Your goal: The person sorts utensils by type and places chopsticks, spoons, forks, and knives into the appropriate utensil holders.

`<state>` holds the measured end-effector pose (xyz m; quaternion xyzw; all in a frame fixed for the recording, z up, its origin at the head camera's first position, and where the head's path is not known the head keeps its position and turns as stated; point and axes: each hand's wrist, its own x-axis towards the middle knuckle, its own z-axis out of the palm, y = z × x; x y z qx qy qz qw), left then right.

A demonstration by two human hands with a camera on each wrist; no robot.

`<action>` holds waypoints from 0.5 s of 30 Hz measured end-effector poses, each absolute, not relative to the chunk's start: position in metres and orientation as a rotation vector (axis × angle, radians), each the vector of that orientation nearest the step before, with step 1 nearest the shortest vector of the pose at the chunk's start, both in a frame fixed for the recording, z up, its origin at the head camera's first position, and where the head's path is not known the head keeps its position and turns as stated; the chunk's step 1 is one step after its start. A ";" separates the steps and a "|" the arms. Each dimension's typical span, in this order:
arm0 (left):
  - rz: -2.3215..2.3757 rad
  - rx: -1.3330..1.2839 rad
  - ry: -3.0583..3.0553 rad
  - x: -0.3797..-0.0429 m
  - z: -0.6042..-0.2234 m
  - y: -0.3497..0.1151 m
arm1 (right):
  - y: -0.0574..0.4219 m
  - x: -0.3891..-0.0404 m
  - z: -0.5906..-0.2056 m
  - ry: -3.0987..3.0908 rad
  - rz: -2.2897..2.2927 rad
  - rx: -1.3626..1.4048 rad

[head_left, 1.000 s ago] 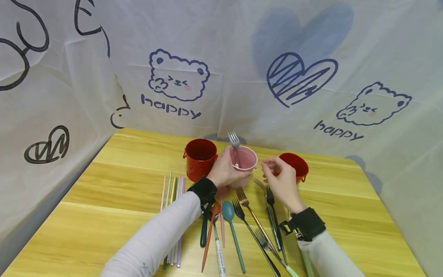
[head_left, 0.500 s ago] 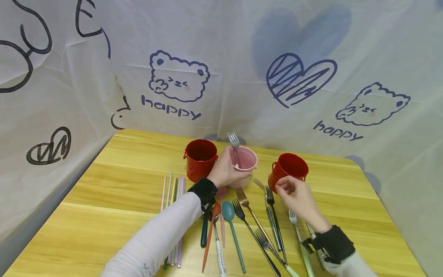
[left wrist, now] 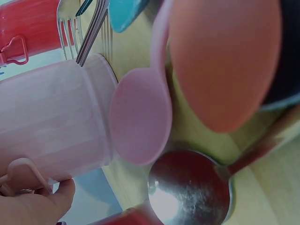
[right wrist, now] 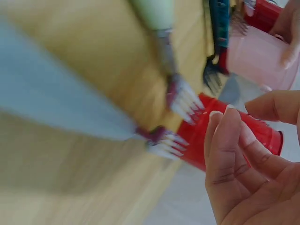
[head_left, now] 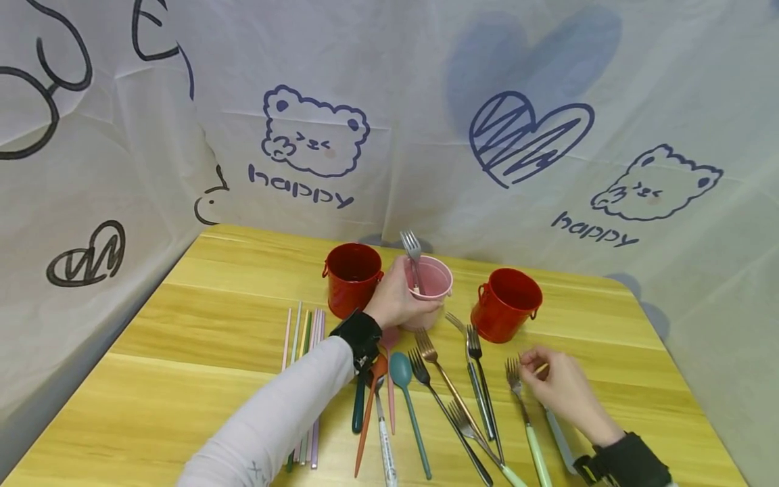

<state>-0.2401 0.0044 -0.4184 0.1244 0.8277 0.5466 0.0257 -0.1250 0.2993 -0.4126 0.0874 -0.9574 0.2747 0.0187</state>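
Nearest, to the right of and well in front of the pink bucket (head_left: 437, 277), a green-handled fork (head_left: 535, 450) and a blue-handled fork (head_left: 560, 439) lie side by side on the table (head_left: 639, 399). Over their heads hangs the right hand (head_left: 562, 389), its fingers loosely bent, the tips near one another with nothing visible between them; contact with either fork cannot be told. Closer to the bucket, straight in front of it, lie a teal spoon (head_left: 400, 370) and a copper-coloured fork (head_left: 428, 346). At the bucket's left side, the left hand (head_left: 398, 297) grips the wall, fingers curled round it, beside a silver fork (head_left: 412, 247) leaning inside, tines up. A red bucket (head_left: 496, 323) stands to its right, another red bucket (head_left: 349, 297) to its left. The step in hand looks like reaching for a fork while steadying the bucket; the next move would call for lowering the right fingers and pinching one neck without nudging its neighbour.
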 end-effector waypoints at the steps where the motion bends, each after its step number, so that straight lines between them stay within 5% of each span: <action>1: 1.689 0.387 2.562 -0.240 -0.418 0.005 | 0.302 -0.124 -0.414 -2.990 0.845 0.269; 15: 1.686 0.372 2.565 -0.240 -0.417 0.005 | 0.311 -0.110 -0.420 -3.298 0.687 0.279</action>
